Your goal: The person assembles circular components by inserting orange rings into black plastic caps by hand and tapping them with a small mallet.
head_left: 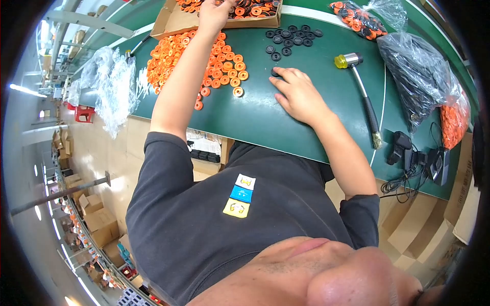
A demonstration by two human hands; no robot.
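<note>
My left hand [213,16] reaches over a cardboard box [224,23] of orange and black wheels [258,9] at the far edge of the table. The upper edge of the picture cuts off most of its fingers, so what they hold is hidden. My right hand [301,94] rests on the green table with its fingers stretched out and apart. Its fingertips touch a small black disc [275,72], partly covered by them. Beyond that hand lies a group of loose black discs [293,36]. Orange rings [168,56] are heaped under and beside my left forearm.
A mallet [361,84] with a yellow and black head lies to the right. Clear bags of black parts [413,76] and orange parts [454,122] stand beyond it. A black device with cables [408,158] sits at the right edge. Crumpled plastic [112,86] hangs off the left end.
</note>
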